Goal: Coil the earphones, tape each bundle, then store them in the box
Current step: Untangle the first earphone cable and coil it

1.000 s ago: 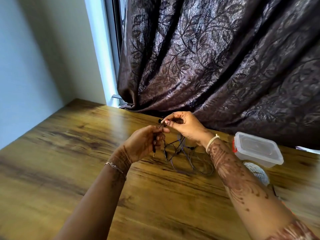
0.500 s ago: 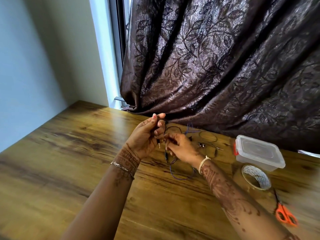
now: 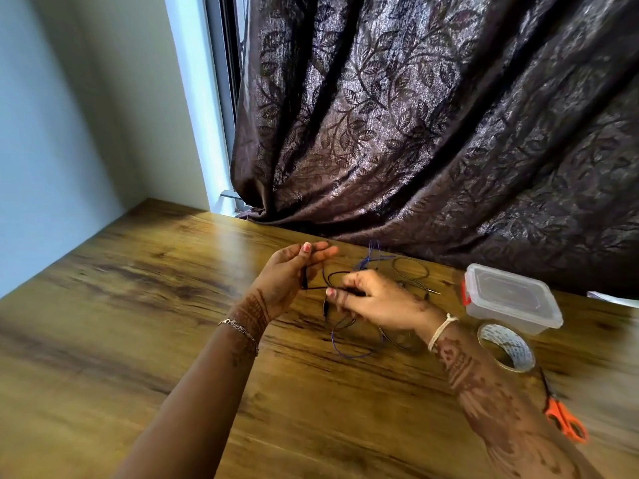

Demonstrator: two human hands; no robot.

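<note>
The earphones (image 3: 316, 288) lie tangled on the table (image 3: 138, 305) left of the box (image 3: 511, 299); there the left hand (image 3: 290, 274) pinches a black cable between thumb and curled fingers; the right hand (image 3: 377, 302) pinches the same cable.

The table (image 3: 138, 305) is brown wood grain, smooth, with a faint gloss that catches light toward 11 o'clock. The curtain (image 3: 415, 133) is heavy dark cloth, and its woven leaf pattern shimmers on a matt ground. The earphone cables (image 3: 351, 357) are thin, smooth-coated strands, black and blue, and one plug tip (image 3: 436, 292) looks like bare metal. At 3 o'clock from them the box (image 3: 511, 299) is clear glossy plastic with a red clip. The tape roll (image 3: 506, 347), at 4 o'clock, looks white and papery. The scissors (image 3: 565, 421) have orange plastic handles. A metal chain bracelet (image 3: 238, 330) glints, while a cream cord band (image 3: 442, 331) looks matt.
</note>
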